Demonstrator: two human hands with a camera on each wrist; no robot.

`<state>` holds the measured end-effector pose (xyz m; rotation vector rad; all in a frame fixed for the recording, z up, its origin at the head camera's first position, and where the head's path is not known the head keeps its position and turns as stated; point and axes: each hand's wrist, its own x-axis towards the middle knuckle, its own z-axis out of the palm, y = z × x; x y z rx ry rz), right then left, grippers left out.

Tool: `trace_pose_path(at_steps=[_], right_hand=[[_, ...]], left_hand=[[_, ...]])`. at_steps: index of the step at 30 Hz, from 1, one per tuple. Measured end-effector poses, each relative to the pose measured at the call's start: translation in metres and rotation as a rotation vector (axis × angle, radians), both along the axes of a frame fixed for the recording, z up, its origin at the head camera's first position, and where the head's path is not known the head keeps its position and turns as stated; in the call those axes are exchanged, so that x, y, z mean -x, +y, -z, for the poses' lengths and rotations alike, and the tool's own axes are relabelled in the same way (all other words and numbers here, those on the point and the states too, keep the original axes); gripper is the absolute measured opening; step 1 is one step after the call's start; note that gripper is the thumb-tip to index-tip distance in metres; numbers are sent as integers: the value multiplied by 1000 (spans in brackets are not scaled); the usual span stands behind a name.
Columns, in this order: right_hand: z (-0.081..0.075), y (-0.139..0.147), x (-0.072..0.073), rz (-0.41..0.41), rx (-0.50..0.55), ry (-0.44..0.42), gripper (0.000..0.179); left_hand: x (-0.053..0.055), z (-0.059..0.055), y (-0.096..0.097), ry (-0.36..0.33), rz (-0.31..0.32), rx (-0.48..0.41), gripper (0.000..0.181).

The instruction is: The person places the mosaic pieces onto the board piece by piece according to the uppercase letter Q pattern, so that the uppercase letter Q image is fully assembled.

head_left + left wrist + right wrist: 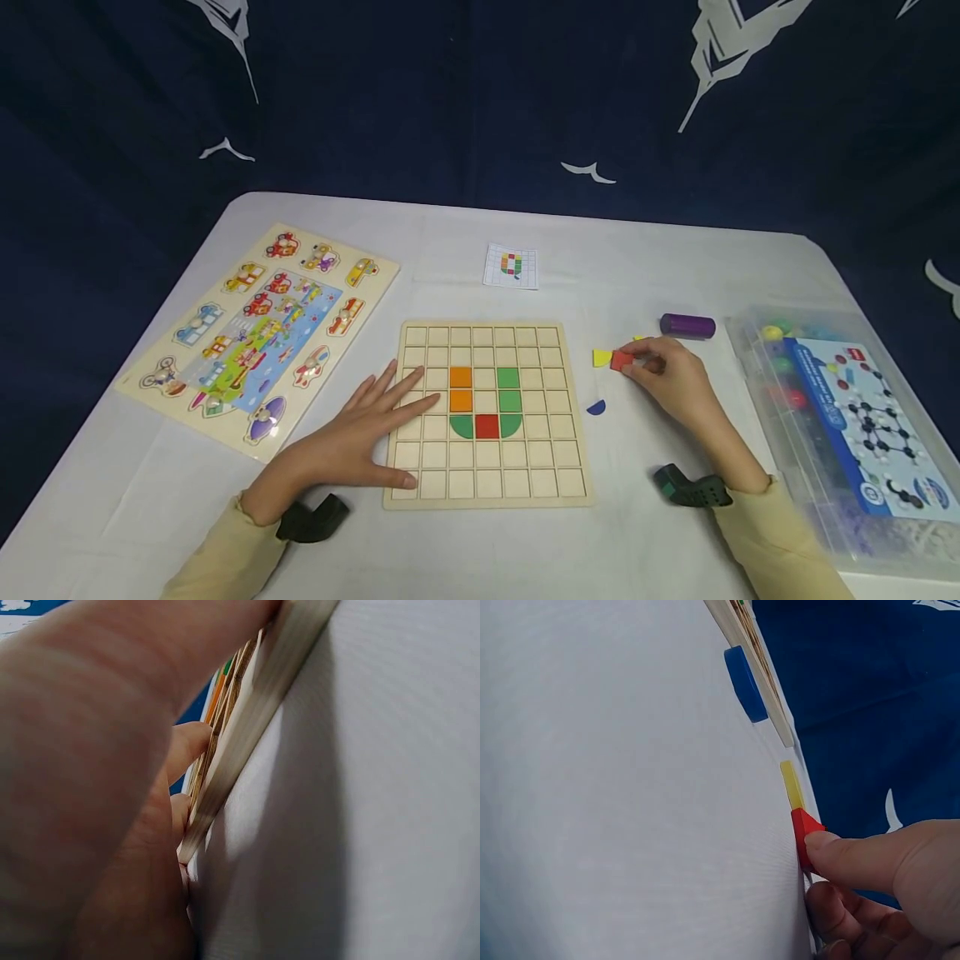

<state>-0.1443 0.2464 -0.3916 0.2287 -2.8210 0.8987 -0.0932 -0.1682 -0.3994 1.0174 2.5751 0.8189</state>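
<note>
A wooden grid board (540, 457) lies in the middle of the table, holding two orange squares (461, 389), two green squares (508, 390), two green quarter-round pieces (462, 427) and a red square (487, 427). Across its left edge my left hand (348, 442) rests with spread fingers. Right of the board, my right hand (678, 383) pinches a red block (619, 360); the thumb on it shows in the right wrist view. Against that block is a yellow piece (602, 358), and a second yellow piece is mostly hidden behind the fingers. A blue half-round piece (596, 407) lies nearer the board.
Beyond the board lies a small pattern card (511, 271). A vehicle picture puzzle (258, 342) covers the table's left side. To the right are a purple cylinder (687, 326) and a clear plastic box (817, 508) with a blue molecule-picture booklet (877, 425) on it.
</note>
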Motion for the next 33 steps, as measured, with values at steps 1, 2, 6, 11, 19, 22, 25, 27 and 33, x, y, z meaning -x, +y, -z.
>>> trace_pose_path(at_steps=[1,2,6,11,19,22,25,27,33], right_hand=[[0,-1,0,-1,6,0,21],[-1,-1,0,-4,10,-1,22],[-5,-2,-1,-8,32,-23,19],[-18,-4,2,-28,125,-24,7],[-39,-56,20,-159,341,-116,9],[-34,-87,30,-223,451,-249,12],[-25,-113,38,-284,518,-350,12],[-20,-125,43,-317,526,-376,11],[-12,-140,49,-345,447,-347,8]], left_hand=[[0,0,0,1,-1,1,96],[0,0,-1,2,-1,0,96],[-1,1,-2,2,-1,-3,95],[-2,-1,-2,-3,-1,-2,95],[-1,-2,-2,-11,-9,-6,96],[-1,-2,-2,-8,-12,-2,96],[0,0,-1,-11,-10,-4,95],[1,1,-1,-9,-4,-2,95],[1,-1,0,-16,3,16,95]])
